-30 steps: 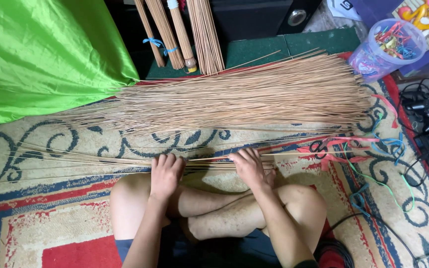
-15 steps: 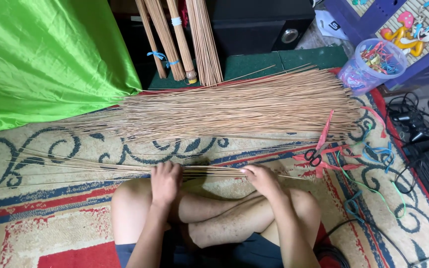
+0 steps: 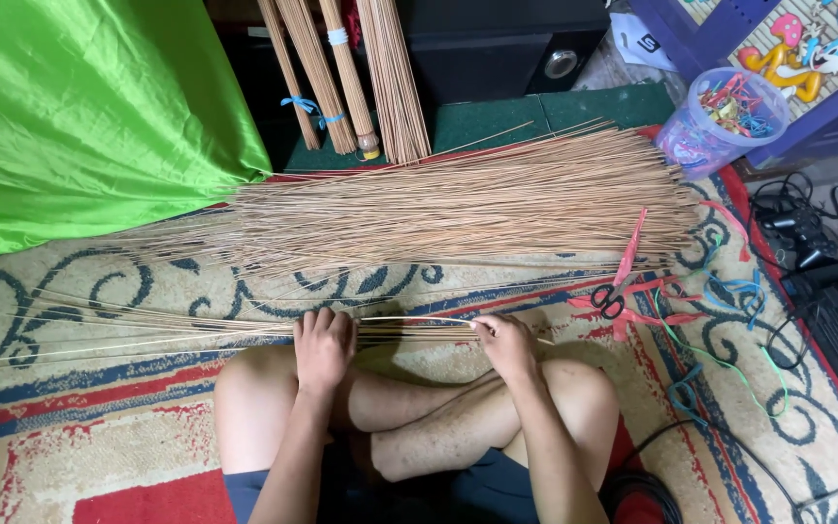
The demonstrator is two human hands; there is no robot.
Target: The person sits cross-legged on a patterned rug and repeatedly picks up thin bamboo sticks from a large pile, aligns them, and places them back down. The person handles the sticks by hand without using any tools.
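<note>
Both grips around stick bundle

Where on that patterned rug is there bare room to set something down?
Free: the rug strip between the big pile of thin tan sticks and the small bundle both hands grip, and the lower-left corner. Crowded: right side, with red-handled scissors, coloured ribbons and black cables.

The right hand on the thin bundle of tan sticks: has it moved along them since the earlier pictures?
Yes. The right hand has slid rightward along the thin bundle of tan sticks, away from the left hand and nearer the black-handled scissors.
</note>
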